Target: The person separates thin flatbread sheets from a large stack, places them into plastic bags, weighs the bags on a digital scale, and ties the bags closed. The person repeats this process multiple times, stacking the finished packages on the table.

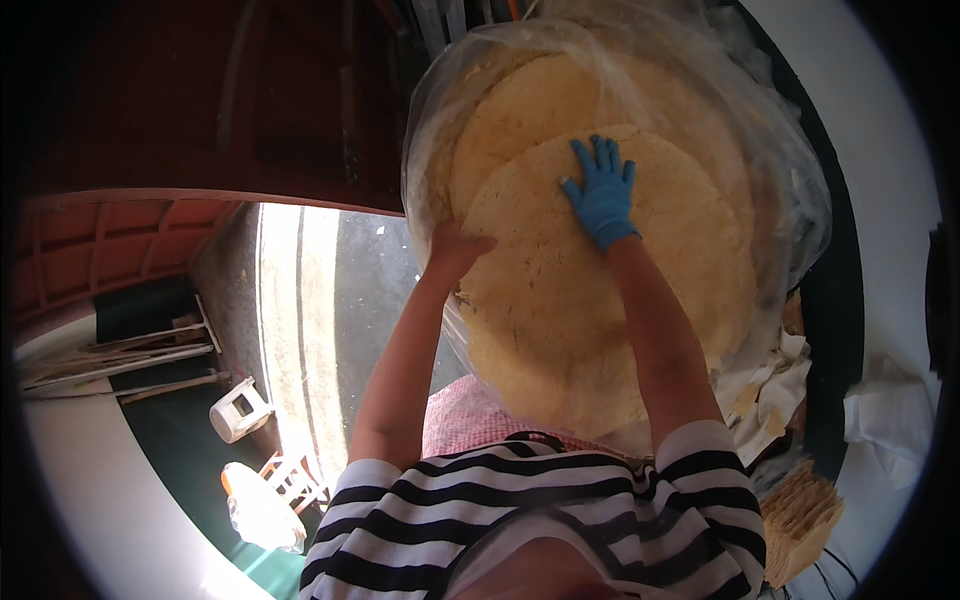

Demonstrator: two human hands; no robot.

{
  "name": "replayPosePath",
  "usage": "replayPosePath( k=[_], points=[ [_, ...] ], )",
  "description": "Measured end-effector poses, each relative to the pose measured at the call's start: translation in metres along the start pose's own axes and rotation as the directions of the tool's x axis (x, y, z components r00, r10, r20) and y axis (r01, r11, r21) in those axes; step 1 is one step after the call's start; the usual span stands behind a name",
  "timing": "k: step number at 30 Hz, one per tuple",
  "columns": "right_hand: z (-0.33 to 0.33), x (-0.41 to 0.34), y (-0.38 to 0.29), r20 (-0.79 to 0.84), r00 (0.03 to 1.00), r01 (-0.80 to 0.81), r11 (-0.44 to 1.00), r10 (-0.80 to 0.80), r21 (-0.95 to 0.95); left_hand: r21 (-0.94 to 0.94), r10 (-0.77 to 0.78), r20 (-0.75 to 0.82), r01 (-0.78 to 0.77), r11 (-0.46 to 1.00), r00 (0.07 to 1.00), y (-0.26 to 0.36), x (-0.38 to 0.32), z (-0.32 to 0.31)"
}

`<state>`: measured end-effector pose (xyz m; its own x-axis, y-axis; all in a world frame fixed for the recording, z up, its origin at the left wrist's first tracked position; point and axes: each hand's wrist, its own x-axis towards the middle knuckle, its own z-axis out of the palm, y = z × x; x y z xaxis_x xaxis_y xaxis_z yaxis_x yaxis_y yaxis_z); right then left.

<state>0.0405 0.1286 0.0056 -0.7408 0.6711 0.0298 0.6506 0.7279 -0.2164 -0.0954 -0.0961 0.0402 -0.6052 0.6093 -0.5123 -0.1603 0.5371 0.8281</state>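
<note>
Large, thin, round flatbreads (540, 300) lie in an overlapping pile before me, inside a clear plastic bag (806, 195). The top one is pale tan with dark flecks and ragged edges. My right hand (606, 196), in a blue glove, presses flat on its upper part with the fingers spread. At the pile's left edge is my bare left hand (452, 251), its thumb reaching over the top sheet. The left fingers are beside the edge and the plastic, and whether they pinch a sheet is unclear.
Folded flatbreads (804, 521) stand stacked at the lower right, below a crumpled cloth (776, 397). On the left are a white plastic stool (241, 411), a bag-covered seat (262, 506) and wooden poles (150, 360). A dark red panel (300, 97) borders the pile at upper left.
</note>
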Motion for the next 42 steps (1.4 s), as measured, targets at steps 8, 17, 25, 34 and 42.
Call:
replayPosePath(
  k=[8,17,25,34,42],
  points=[
    [0.000,0.007,0.004,-0.027,0.999,0.025,0.999,-0.024,0.035,0.191,0.064,-0.098,-0.045,0.981,0.993,-0.010,-0.017,0.008],
    [-0.125,-0.162,0.008,0.155,0.932,0.234,0.872,-0.326,0.430,0.843,0.421,-0.199,-0.065,0.534,0.885,0.009,-0.028,0.022],
    [-0.139,-0.350,-0.014,0.411,0.912,-0.123,0.964,0.017,0.235,0.446,0.206,0.213,-0.283,0.849,0.955,0.022,0.036,0.059],
    [-0.113,-0.361,-0.005,0.177,0.984,-0.017,0.981,-0.018,0.195,0.806,0.420,0.492,-0.581,0.111,0.763,0.034,0.031,0.060],
    [-0.220,-0.278,0.036,0.334,0.940,-0.101,0.881,-0.067,0.462,0.759,0.211,0.628,-0.650,0.046,0.749,0.068,0.054,0.046]
  ],
)
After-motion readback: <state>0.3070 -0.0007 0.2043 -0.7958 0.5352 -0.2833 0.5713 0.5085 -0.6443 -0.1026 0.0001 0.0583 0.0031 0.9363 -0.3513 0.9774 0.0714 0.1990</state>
